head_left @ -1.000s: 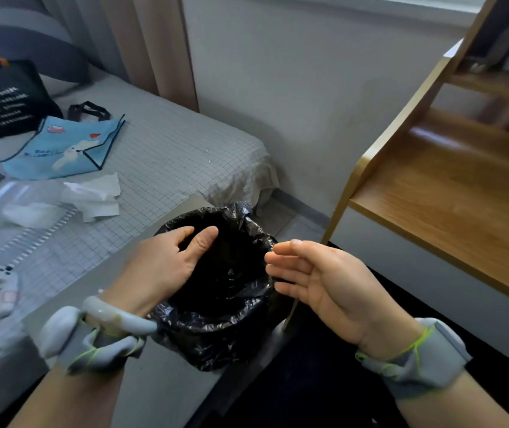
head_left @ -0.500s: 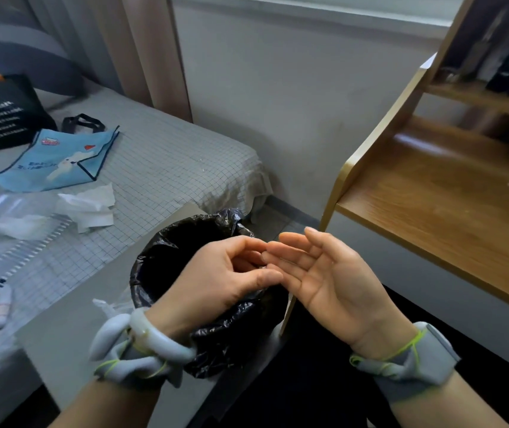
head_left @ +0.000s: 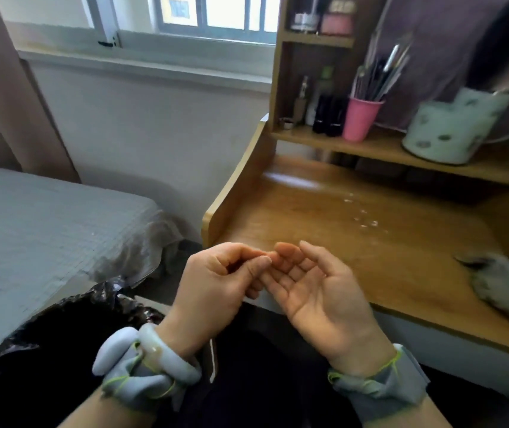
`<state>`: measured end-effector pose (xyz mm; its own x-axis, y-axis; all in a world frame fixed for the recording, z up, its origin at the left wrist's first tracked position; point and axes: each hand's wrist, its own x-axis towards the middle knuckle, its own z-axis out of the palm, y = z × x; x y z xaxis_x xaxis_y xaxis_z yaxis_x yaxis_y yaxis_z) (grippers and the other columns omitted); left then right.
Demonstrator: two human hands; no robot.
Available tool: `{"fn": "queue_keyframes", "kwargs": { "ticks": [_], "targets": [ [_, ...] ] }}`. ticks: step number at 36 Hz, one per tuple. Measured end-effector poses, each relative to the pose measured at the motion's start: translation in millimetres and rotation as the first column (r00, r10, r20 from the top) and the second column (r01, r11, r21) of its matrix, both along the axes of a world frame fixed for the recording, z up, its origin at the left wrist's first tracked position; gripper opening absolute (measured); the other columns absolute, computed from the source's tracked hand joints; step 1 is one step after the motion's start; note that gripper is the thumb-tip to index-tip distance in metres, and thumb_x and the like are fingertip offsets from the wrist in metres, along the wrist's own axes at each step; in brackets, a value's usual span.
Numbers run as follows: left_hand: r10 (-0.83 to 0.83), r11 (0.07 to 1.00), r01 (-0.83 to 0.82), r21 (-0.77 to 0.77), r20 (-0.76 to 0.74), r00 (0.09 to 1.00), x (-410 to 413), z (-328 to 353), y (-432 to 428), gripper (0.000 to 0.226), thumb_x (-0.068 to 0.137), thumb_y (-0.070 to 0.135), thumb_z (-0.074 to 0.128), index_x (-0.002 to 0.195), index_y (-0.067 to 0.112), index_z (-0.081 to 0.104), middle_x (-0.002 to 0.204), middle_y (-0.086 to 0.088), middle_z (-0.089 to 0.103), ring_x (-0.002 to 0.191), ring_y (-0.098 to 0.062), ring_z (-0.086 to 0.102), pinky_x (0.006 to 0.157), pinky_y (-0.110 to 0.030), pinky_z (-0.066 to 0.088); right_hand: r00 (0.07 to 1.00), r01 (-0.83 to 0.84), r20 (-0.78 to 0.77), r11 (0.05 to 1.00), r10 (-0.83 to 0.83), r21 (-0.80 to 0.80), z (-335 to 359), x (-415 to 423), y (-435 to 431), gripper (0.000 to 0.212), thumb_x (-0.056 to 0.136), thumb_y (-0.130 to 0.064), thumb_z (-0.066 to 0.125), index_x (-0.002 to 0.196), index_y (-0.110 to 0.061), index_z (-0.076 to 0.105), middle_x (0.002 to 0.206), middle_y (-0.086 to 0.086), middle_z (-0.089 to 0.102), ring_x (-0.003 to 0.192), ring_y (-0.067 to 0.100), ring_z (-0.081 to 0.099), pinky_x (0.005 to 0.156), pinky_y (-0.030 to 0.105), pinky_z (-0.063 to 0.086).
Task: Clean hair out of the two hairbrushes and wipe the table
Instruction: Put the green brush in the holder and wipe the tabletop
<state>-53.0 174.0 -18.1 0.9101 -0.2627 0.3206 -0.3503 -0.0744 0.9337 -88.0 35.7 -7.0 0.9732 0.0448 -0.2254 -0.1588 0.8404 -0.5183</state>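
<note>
My left hand and my right hand meet at the front left corner of the wooden table. The left hand's fingers are curled, thumb and forefinger pinched against the right hand's fingertips; nothing shows in the pinch. The right hand lies palm up with fingers spread, empty. A crumpled grey-white wipe with a dark smudge on its near end rests on the table at the right. Small white specks dot the tabletop. No hairbrush is in view.
A bin lined with a black bag stands at lower left, beside the grey bed. The table's shelf holds dark bottles, a pink cup of brushes and a pale green tin. A raised side panel edges the table's left.
My view has swung up and right from the bin to the table. Both hands came away from the bin; the left hand went from inside the bag to pinching the right fingertips.
</note>
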Motion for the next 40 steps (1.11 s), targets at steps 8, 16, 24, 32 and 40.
{"fn": "queue_keyframes", "kwargs": {
  "ticks": [8,16,24,32,40],
  "targets": [
    [-0.133,0.991,0.134,-0.031,0.014,0.991,18,10,-90,0.008,0.085,0.01,0.064,0.083,0.008,0.072,0.057,-0.005,0.068,0.05,-0.018,0.064,0.052,-0.028,0.056,0.969,0.248,-0.03,0.965,-0.247,0.079,8,-10,-76,0.023,0.075,-0.015,0.058,0.071,0.004,0.071,0.08,0.02,0.067,0.077,0.029,0.069,0.079,0.042,0.057],
    [-0.325,0.943,0.312,-0.111,-0.123,0.938,27,11,-162,0.018,0.093,-0.001,0.052,0.089,0.008,0.067,0.07,-0.008,0.072,0.065,-0.016,0.072,0.058,-0.019,0.056,0.872,0.482,0.044,0.841,-0.487,-0.248,15,-32,-146,0.021,0.081,-0.016,0.057,0.083,-0.003,0.073,0.086,0.015,0.071,0.086,0.028,0.07,0.08,0.04,0.057],
    [-0.354,0.878,0.332,0.345,0.002,0.935,53,5,-157,0.055,0.089,-0.008,0.051,0.134,0.025,0.049,0.127,0.016,0.056,0.113,0.007,0.053,0.082,-0.003,0.043,0.699,0.229,0.453,-0.427,-0.554,-0.875,4,-63,-202,0.023,0.092,-0.022,0.052,0.114,-0.023,0.057,0.096,-0.015,0.054,0.092,-0.003,0.052,0.075,0.013,0.041],
    [-0.127,0.87,0.092,0.484,0.04,0.991,72,3,-139,0.021,0.09,0.019,0.063,0.107,0.03,0.068,0.107,0.005,0.066,0.083,-0.021,0.063,0.069,-0.02,0.046,0.733,-0.253,0.175,-0.501,-0.658,-0.828,-22,-57,-215,0.044,0.09,-0.02,0.053,0.133,-0.016,0.044,0.137,0.012,0.043,0.128,0.03,0.034,0.104,0.047,0.029],
    [-0.045,0.862,-0.024,0.506,0.125,0.991,86,-6,-120,0.023,0.089,0.018,0.063,0.11,0.021,0.069,0.121,0.0,0.06,0.109,-0.014,0.056,0.098,-0.033,0.045,0.783,-0.318,0.112,-0.549,-0.612,-0.773,-17,-44,-219,0.04,0.089,-0.015,0.054,0.128,-0.013,0.05,0.119,0.013,0.055,0.111,0.031,0.049,0.093,0.043,0.039]
  ]
}}
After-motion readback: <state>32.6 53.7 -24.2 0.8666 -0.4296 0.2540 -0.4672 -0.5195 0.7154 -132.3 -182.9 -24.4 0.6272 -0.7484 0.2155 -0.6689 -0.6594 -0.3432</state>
